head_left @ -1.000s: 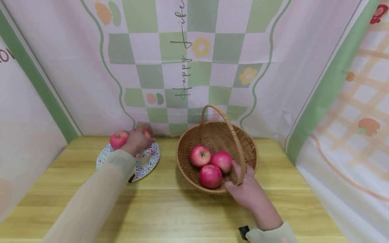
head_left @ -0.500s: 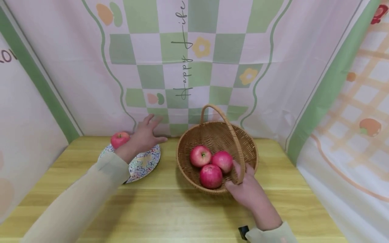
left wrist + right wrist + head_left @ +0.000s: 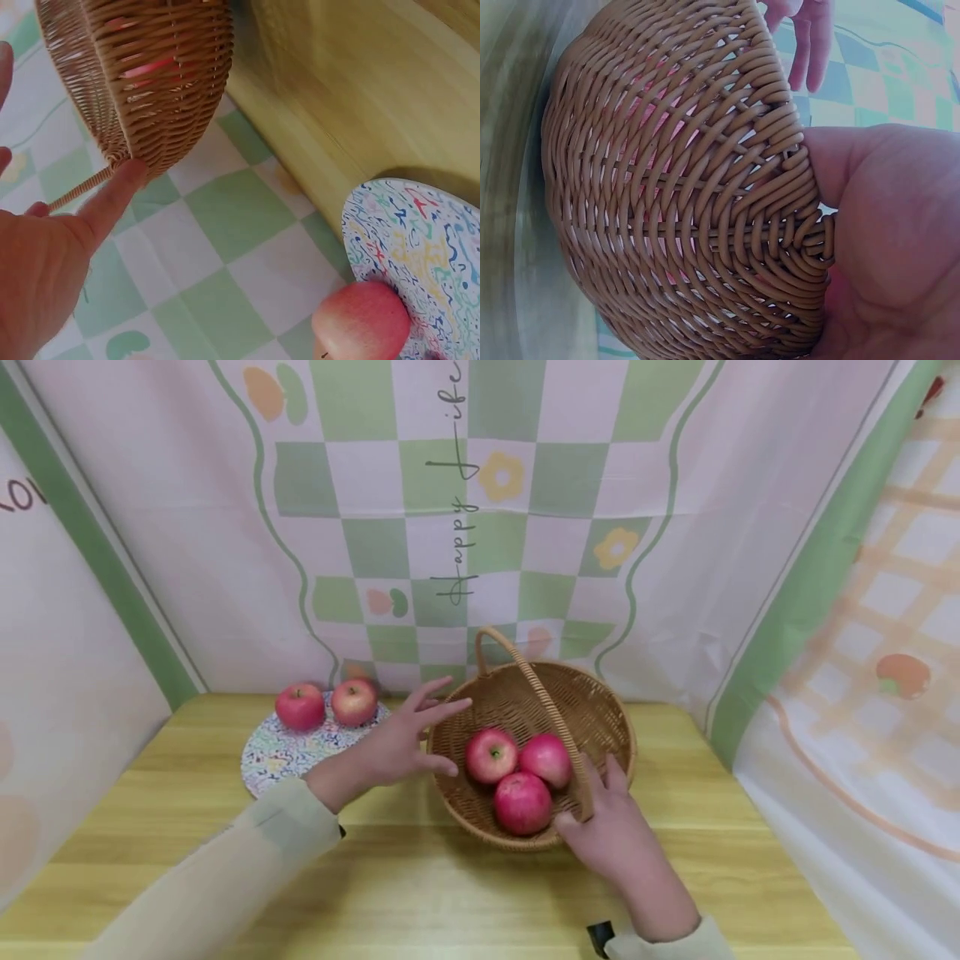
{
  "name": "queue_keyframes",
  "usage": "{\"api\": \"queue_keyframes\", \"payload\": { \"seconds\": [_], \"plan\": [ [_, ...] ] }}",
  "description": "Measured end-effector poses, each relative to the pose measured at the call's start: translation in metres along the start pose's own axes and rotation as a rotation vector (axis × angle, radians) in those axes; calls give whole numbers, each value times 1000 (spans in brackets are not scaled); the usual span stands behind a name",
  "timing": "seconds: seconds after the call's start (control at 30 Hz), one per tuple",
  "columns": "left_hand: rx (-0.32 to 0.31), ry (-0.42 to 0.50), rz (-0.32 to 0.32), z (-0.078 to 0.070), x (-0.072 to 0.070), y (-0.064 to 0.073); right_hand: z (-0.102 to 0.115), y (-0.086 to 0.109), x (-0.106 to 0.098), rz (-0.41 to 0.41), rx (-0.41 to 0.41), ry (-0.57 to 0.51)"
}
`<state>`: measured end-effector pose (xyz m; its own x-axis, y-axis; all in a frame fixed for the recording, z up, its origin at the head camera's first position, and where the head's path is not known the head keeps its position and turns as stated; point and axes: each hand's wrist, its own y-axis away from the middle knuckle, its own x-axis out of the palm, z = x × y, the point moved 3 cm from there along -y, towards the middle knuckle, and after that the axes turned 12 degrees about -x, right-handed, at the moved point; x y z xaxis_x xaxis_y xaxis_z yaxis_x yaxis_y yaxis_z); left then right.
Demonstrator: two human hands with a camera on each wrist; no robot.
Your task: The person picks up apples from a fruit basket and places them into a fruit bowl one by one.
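A round wicker basket (image 3: 592, 702) with an arched handle holds three red apples (image 3: 522, 803). My left hand (image 3: 393, 743) is at the basket's left rim, fingers spread and nothing in its grasp. In the left wrist view, the index finger (image 3: 112, 199) reaches the rim near the foot of the handle. My right hand (image 3: 611, 827) holds the basket's near right rim at the other handle foot, its thumb (image 3: 832, 161) against the weave in the right wrist view. Two more apples (image 3: 354, 702) sit at the back of a speckled round plate (image 3: 273, 760) on the left.
The wooden table (image 3: 420, 893) ends at the back against a hanging checkered cloth (image 3: 427, 543). Light curtains (image 3: 847, 710) stand at both sides. My left forearm crosses the front left of the table.
My left hand has let go of an apple at the plate's back and moved right to the basket rim. The handle's arch has shifted left as the basket turned slightly; my right hand stays there.
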<state>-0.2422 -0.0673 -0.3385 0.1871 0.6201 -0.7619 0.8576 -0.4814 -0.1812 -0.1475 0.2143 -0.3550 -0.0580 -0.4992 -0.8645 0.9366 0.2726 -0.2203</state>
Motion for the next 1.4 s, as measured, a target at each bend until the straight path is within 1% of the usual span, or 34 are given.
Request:
{"api": "queue_keyframes", "payload": {
  "seconds": [0.1,0.2,0.23,0.27,0.37,0.4,0.47,0.57,0.63,0.73,0.8,0.9,1.03,1.1,1.27,1.33,1.4],
  "plan": [
    [21,-35,-14,-2,3,-1,2,0,0,7,4,22],
    [39,-29,-15,-4,5,-3,4,0,-1,16,10,32],
    [46,-15,-8,-4,7,-4,4,0,-1,20,14,33],
    [50,20,10,-4,10,-5,5,1,-1,27,20,34],
    [63,136,82,-1,19,-9,6,0,0,36,32,34],
    [63,151,101,0,23,-11,7,0,1,38,33,34],
    [47,174,131,3,30,-13,8,0,2,38,31,37],
    [11,133,139,5,37,-18,11,0,3,31,14,53],
    [-27,115,150,6,41,-21,12,0,3,27,3,64],
    [-89,116,187,7,46,-26,15,0,3,23,-10,79],
    [-116,108,213,6,48,-30,16,0,3,23,-14,83],
    [-125,84,235,5,51,-36,17,0,3,20,-15,92],
    [-115,55,248,4,56,-42,17,1,3,11,-23,106],
    [-116,59,254,4,58,-45,17,1,3,8,-29,112],
    [-126,113,280,5,64,-49,17,2,3,-1,-37,117],
    [-128,117,287,4,66,-50,17,3,3,-9,-43,120],
    [-132,101,294,3,67,-50,17,3,3,-20,-49,123]
  ]
}}
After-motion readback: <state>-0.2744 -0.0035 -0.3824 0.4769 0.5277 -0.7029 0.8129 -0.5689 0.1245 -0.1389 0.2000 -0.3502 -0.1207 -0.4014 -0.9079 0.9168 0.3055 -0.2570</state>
